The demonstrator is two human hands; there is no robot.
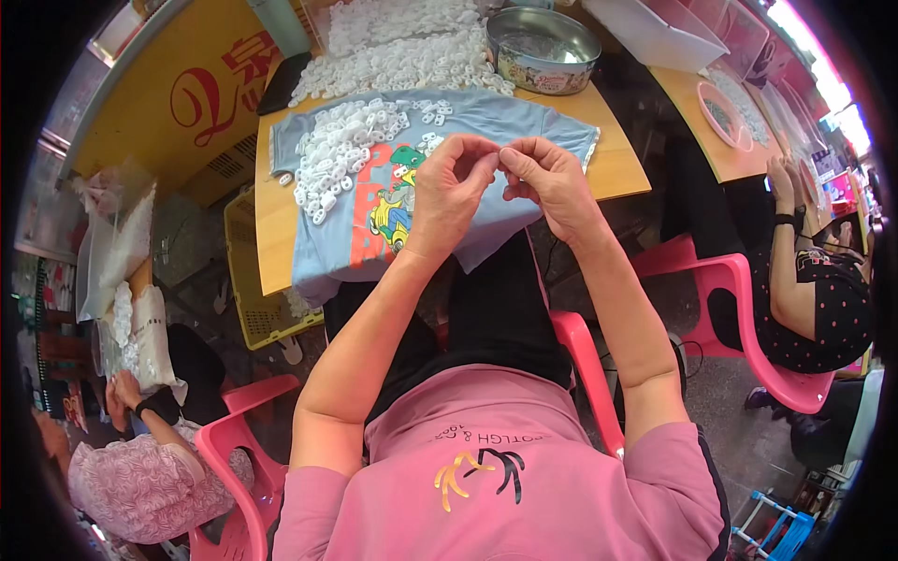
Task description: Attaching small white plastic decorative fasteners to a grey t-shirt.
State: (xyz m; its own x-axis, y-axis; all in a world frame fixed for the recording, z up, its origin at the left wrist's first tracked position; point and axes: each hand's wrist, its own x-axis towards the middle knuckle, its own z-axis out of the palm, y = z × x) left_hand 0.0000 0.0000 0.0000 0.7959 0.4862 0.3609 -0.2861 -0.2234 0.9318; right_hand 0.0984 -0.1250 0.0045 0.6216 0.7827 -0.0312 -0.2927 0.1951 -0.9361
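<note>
While I watched from afar, the left hand (453, 192) and right hand (557, 192) were pinched, fingertips meeting above the blue shirt (323, 251); what they grasped, if anything, I couldn't tell. White plastic pieces (337, 140) lay heaped on the shirt, left of them. I judged light, even pressure and steady wrists best.

Head-worn fisheye, facing down from above the pink shirt (561, 486); close on left hand (447, 192) and right hand (559, 190), table (617, 154) beyond.
</note>
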